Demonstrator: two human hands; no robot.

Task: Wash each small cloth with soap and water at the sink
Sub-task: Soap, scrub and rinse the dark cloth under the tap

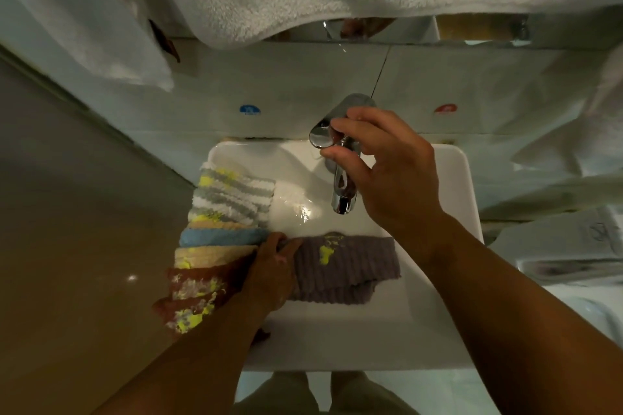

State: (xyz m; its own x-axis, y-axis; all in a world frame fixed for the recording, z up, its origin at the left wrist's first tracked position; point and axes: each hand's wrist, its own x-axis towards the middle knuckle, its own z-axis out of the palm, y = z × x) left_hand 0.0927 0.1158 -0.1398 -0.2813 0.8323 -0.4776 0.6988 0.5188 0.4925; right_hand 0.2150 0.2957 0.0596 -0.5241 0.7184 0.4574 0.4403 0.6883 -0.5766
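A: What fills the view?
B: A white rectangular ceramic sink (337, 340). Along its left rim lies a row of small fluffy cloths (217, 239), striped, blue, beige and brown, smeared yellow.
A: And the hands?
B: A grey-purple ribbed cloth (350, 269) lies in the basin; the left hand (273, 271) grips its left edge with curled fingers. The right hand (394, 178) pinches the chrome tap lever (322, 135) between thumb and fingertips.
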